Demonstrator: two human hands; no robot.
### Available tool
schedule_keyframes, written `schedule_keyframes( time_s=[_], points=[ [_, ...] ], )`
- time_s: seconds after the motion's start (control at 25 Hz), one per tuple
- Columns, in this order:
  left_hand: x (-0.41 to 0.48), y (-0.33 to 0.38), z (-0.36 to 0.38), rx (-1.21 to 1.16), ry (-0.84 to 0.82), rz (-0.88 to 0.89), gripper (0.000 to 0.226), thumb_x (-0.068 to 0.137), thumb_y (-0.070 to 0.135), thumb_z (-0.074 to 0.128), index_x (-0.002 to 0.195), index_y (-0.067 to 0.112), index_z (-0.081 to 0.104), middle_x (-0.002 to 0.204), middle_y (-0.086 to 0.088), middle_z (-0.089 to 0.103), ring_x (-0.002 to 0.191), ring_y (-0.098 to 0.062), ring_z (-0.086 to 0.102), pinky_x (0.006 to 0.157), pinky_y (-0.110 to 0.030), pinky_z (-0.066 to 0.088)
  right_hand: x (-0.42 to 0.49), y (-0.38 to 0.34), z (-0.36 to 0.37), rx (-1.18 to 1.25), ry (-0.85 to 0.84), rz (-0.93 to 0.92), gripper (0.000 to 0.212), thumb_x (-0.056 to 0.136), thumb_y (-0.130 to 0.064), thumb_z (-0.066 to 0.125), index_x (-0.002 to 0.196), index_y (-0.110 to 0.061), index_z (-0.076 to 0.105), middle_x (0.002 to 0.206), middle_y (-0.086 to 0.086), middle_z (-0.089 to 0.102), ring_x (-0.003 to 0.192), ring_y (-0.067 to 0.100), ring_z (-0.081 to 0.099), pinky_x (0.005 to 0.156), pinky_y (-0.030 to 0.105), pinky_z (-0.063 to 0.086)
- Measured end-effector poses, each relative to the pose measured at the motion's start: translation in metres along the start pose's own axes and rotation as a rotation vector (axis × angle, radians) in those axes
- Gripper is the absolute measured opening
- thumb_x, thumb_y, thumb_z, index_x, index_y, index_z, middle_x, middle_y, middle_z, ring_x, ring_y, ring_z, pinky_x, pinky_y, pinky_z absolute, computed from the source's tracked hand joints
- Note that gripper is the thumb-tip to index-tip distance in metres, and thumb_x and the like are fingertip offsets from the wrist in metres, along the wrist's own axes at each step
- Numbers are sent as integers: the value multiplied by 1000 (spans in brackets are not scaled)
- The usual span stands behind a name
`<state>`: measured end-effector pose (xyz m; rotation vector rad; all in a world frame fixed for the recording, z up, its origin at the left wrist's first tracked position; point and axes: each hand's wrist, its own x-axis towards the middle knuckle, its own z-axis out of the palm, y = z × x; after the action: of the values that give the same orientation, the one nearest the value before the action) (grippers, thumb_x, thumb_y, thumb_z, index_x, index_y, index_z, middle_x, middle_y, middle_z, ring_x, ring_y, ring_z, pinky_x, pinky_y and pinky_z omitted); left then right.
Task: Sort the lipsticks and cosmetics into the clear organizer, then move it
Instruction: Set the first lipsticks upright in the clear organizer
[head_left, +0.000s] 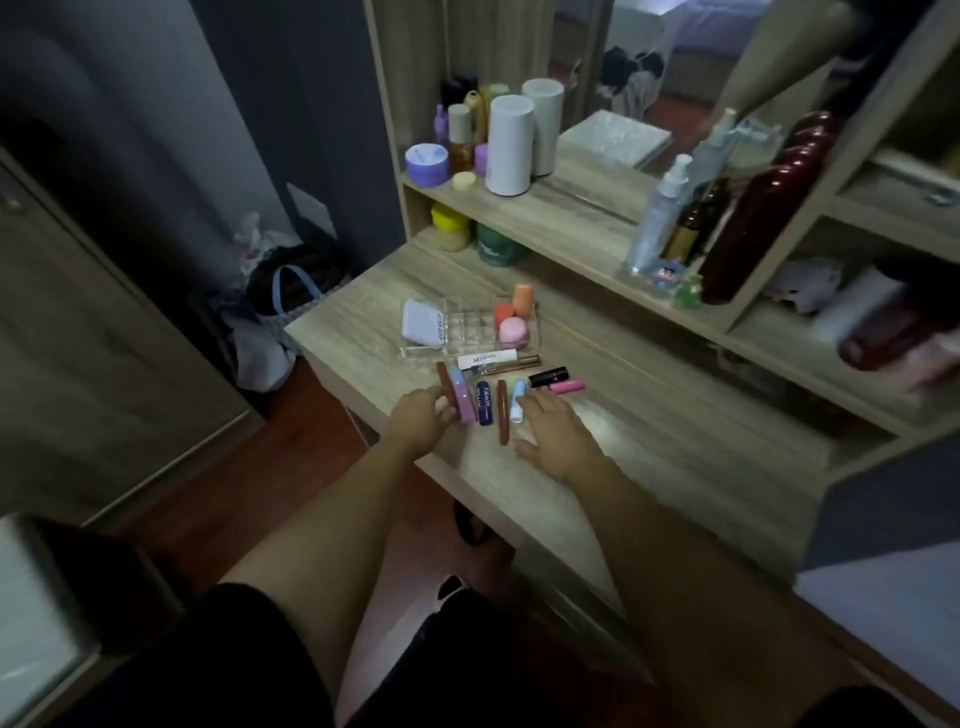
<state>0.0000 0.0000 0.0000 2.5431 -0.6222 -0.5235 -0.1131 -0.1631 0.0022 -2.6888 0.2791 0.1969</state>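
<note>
A clear organizer stands on the wooden vanity top. It holds a white compact on its left, and an orange tube and a pink round jar on its right. In front of it lie several lipsticks: a white tube, a dark blue one, a brown one, a light blue one, a black one and a pink one. My left hand touches a pink compact; whether it grips it is unclear. My right hand rests spread beside the light blue lipstick.
A shelf behind the top carries white cylinders, jars and bottles. A dark red bottle leans at the right. A mirror stands behind. A bag sits on the floor at the left.
</note>
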Motion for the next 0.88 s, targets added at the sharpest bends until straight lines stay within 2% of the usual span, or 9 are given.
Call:
schedule_keyframes(
  time_s=[0.08, 0.2, 0.4, 0.6, 0.88],
  points=[
    [24, -8, -4, -58, 41, -52, 38, 91, 20, 56, 128, 9, 55, 126, -20, 63, 114, -33, 59, 95, -34, 44, 27, 6, 2, 25, -9, 12, 71, 80, -33, 70, 138, -11, 36, 145, 11, 39, 137, 26, 31, 114, 39, 25],
    [50, -19, -4, -67, -1, -97, 37, 92, 18, 55, 128, 13, 57, 122, -19, 66, 114, -32, 60, 95, -32, 43, 56, 16, 3, -7, -42, 19, 83, 70, -42, 76, 137, -13, 38, 144, 10, 40, 135, 26, 33, 113, 39, 25],
    [70, -27, 6, -44, -69, -74, 36, 93, 14, 53, 129, 17, 57, 120, -22, 65, 110, -33, 60, 94, -33, 44, 73, 29, 9, -56, -164, 7, 101, 60, -55, 79, 140, -13, 34, 147, 11, 36, 137, 29, 30, 113, 43, 25],
    [76, -21, 10, -10, -69, -53, 37, 91, 13, 53, 127, 18, 58, 112, -26, 66, 103, -37, 61, 88, -35, 45, 79, 33, 13, -67, -174, -36, 96, 58, -57, 78, 134, -15, 39, 135, 9, 45, 126, 27, 39, 106, 39, 32],
    [76, -19, 15, -27, -26, -175, 23, 84, 14, 62, 105, 5, 63, 105, -24, 68, 99, -35, 61, 82, -34, 45, 92, 36, 6, -177, -167, -215, 88, 61, -61, 73, 132, -17, 45, 124, 9, 54, 118, 26, 45, 106, 38, 29]
  ],
)
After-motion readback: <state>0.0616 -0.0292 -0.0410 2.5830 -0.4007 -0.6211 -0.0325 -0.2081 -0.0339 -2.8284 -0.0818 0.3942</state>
